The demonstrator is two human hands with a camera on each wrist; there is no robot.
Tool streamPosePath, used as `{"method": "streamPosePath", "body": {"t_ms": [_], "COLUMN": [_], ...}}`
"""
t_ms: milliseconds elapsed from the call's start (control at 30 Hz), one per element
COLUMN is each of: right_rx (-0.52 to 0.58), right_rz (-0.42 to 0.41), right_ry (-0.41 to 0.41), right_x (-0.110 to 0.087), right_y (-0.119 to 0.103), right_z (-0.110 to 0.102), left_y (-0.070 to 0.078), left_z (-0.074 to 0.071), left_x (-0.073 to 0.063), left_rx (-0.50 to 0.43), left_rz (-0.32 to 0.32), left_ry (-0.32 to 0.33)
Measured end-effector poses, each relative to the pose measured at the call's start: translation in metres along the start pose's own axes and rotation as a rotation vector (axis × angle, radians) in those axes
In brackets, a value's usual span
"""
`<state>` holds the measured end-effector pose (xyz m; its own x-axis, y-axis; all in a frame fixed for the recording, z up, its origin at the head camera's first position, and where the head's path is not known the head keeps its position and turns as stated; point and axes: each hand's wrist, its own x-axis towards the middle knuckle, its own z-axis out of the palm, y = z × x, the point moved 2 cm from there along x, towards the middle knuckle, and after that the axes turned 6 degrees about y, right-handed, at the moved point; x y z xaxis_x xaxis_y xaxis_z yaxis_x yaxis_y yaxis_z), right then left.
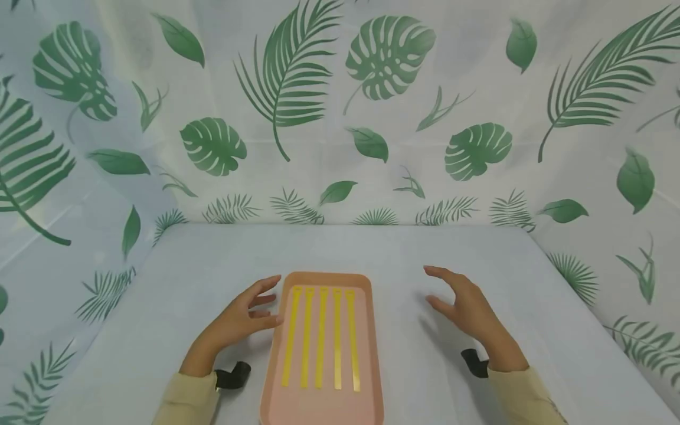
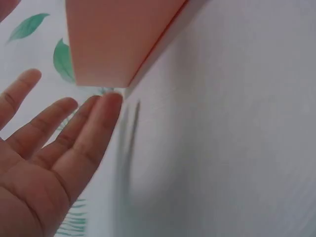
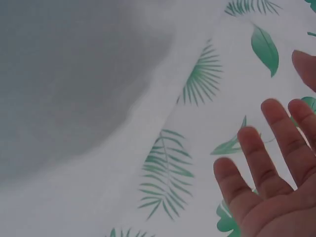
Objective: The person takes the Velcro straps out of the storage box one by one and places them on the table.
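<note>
A pink tray (image 1: 324, 407) with a raised rim lies lengthwise on the white table. Several yellow strips, each with a wider head at the far end like a cable tie, lie side by side in it; one is the middle yellow strip (image 1: 321, 336). Just left of the tray is my left hand (image 1: 236, 319), fingers spread and holding nothing, its thumb tip close to the rim; whether it touches, I cannot tell. The left wrist view has the tray's side wall (image 2: 113, 44) beyond those fingers. My right hand (image 1: 467, 307) hovers right of the tray, fingers apart, holding nothing.
The white tabletop (image 1: 425, 248) stretches around the tray. A white cloth with green leaf prints (image 1: 319, 141) hangs behind and along both sides. Black wrist mounts (image 1: 234, 376) stick out near both sleeves.
</note>
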<state>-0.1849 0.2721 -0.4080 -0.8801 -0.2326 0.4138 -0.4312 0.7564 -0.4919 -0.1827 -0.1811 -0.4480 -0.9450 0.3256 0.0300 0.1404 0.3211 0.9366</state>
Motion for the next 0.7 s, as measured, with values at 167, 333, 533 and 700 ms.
{"method": "streamPosePath", "body": {"t_ms": [167, 333, 533, 700], "right_rx": [0.11, 0.22, 0.315, 0.382], "right_rz": [-0.039, -0.01, 0.027, -0.048], "right_ry": [-0.025, -0.091, -0.185, -0.26], "right_x": [0.015, 0.027, 0.038, 0.054], "right_y": [-0.001, -0.002, -0.005, -0.011], "right_z": [0.002, 0.003, 0.004, 0.008], "left_y": [-0.017, -0.026, -0.033, -0.037], "left_z": [0.003, 0.006, 0.006, 0.006], "left_x": [0.005, 0.006, 0.007, 0.007], "left_rx": [-0.183, -0.284, -0.342, -0.366], "left_rz": [-0.008, -0.001, -0.006, -0.003], "left_ry": [-0.024, -0.052, -0.099, -0.115]}}
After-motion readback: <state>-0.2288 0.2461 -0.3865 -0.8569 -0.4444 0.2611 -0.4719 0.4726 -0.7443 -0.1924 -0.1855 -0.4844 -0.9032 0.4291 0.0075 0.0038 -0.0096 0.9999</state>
